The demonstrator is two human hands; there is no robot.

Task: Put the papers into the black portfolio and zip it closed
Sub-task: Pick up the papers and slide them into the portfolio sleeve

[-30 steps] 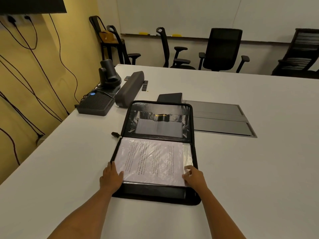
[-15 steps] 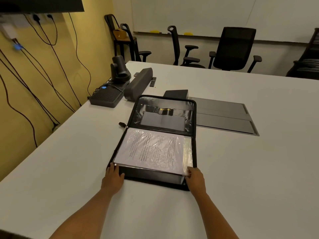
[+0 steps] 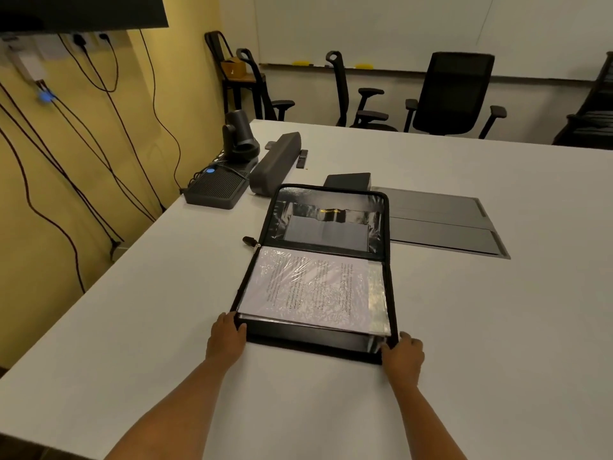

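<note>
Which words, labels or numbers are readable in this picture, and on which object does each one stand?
"IMPORTANT PAPER" (small, so not certain): gold print on the inner pocket of the open black portfolio.
Printed lines on the papers: too small and blurred to read.
Nothing else carries readable text.

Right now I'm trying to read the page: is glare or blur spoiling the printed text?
Head view: glare on crinkled clear plastic over the white printed papers washes out many lines; the far pocket of the open black zip portfolio also shines; light is dim and warm.
</note>
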